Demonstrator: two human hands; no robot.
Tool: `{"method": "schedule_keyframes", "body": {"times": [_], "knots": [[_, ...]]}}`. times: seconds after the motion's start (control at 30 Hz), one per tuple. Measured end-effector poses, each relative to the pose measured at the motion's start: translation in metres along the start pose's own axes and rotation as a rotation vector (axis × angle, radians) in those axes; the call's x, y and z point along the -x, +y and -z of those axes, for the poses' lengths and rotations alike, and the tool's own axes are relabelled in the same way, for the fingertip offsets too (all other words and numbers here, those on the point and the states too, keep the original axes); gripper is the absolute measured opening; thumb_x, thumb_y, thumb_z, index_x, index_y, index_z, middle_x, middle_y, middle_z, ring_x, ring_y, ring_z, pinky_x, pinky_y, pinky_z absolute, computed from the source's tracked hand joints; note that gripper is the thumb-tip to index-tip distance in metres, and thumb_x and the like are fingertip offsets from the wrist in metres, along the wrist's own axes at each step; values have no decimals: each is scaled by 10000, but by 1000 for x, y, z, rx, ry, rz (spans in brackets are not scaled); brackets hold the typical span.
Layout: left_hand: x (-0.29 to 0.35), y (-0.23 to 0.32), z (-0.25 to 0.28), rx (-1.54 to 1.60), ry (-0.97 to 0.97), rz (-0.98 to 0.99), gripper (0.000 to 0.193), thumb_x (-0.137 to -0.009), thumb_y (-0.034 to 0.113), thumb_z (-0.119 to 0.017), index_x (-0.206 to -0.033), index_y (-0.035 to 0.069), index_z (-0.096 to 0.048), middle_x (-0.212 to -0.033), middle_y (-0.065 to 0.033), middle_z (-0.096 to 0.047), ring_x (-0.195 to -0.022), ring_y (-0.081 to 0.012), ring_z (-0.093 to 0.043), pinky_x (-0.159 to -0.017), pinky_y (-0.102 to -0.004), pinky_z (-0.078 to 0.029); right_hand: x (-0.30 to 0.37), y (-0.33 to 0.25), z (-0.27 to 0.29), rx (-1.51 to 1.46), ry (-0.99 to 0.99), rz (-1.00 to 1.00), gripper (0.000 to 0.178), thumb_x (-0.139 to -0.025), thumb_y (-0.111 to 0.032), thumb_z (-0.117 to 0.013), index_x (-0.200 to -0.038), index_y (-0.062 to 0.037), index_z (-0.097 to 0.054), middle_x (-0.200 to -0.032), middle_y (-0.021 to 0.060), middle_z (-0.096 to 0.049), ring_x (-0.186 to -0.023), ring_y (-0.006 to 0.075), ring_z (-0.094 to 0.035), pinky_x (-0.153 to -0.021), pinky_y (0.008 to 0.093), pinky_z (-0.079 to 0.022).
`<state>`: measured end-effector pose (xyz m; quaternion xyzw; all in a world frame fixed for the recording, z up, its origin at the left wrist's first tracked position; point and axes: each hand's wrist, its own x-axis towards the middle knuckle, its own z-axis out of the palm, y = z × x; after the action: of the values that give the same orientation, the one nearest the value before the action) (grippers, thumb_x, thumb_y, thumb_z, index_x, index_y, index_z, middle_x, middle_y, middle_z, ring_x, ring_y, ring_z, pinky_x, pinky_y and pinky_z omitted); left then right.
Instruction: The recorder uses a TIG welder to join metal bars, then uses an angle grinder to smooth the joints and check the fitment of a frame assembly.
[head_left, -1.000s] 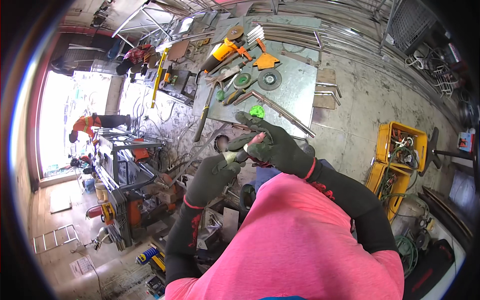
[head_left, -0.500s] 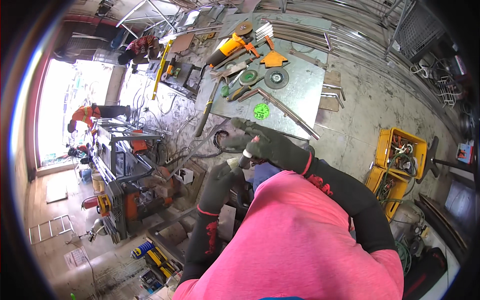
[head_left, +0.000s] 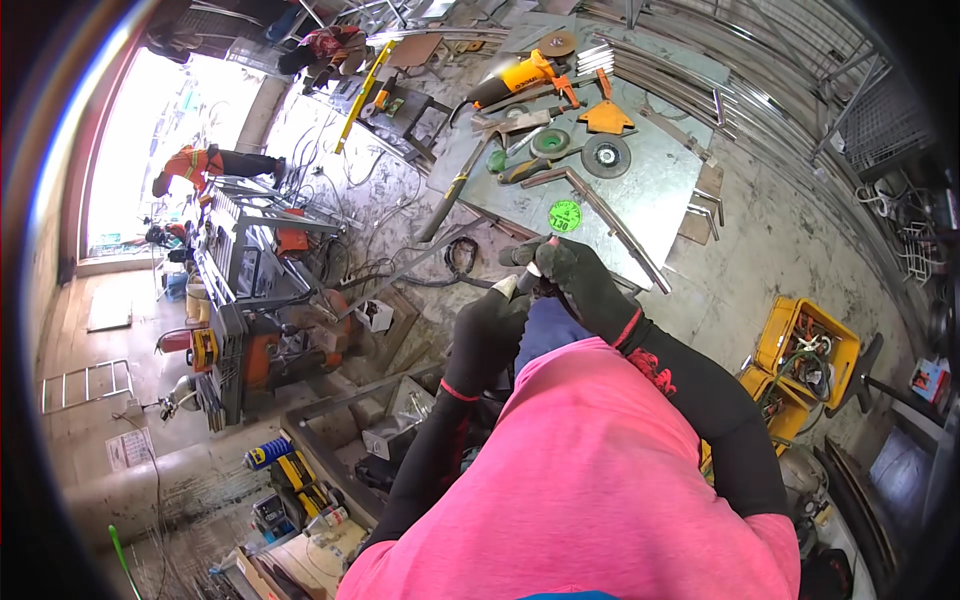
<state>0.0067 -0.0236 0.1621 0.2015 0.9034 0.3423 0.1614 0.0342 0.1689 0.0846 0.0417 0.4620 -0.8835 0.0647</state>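
Note:
My hands meet in front of my chest, at the near edge of a metal-topped table [head_left: 655,205]. Both wear dark gloves with red cuffs. My left hand [head_left: 490,325] is closed, its fingertips pressed against those of my right hand [head_left: 580,280], whose fingers are curled inward. Between the fingertips shows a small dark piece with a white band [head_left: 533,270]; what it is, I cannot make out. On the table ahead lie bent metal tubes [head_left: 610,220], a green round sticker [head_left: 564,216], a grey abrasive disc [head_left: 606,156] and a green-centred disc [head_left: 551,142].
Farther back lie an orange angle grinder [head_left: 510,82] and an orange welding magnet [head_left: 606,118]. Yellow crates [head_left: 845,365] with cables stand right. A metal frame [head_left: 235,270] stands left. Two people work beyond, one in an orange top [head_left: 190,165]. Cables [head_left: 460,262] cross the floor.
My right hand's outstretched fingers have curled in, and both hands have come closer together. The view has shifted, so the table and tools appear farther right.

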Motion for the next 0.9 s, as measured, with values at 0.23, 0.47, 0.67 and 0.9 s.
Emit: {"method": "schedule_keyframes", "body": {"times": [0.23,0.47,0.67,0.9], "knots": [[-5,-39,-28,-191,80,-216,210,-974,134,-713,-1142,8,-723,-737,-171,-700,-666,-342,-727,-586,-440,-541,-11,26,11,-41,28,22,603,-1140,-521,-606,-1305,44,-740,-1059,73,-776,-920,151,-718,-855,325,-587],[3,-58,-59,-476,355,-203,333,-930,235,-809,-1177,17,-760,-826,-185,-695,-782,-401,-692,-680,-518,-520,-8,18,4,58,47,85,613,-1164,-549,-533,-1233,16,-759,-1109,93,-774,-889,167,-723,-815,320,-583],[-15,-70,-12,163,306,-176,657,-887,148,-835,-1480,9,-591,-1136,-137,-733,-909,-248,-736,-771,-415,-599,-6,-3,0,-191,133,146,516,-1160,-504,-571,-1261,-24,-732,-1231,146,-770,-970,183,-752,-929,341,-594],[-7,-111,-7,504,6,237,500,-928,115,-865,-1376,38,-658,-1005,3,-696,-813,-85,-658,-636,-255,-532,-44,10,-54,-270,-167,306,383,-1195,-308,-536,-1361,13,-664,-1358,198,-722,-1117,222,-740,-990,382,-600]]}}
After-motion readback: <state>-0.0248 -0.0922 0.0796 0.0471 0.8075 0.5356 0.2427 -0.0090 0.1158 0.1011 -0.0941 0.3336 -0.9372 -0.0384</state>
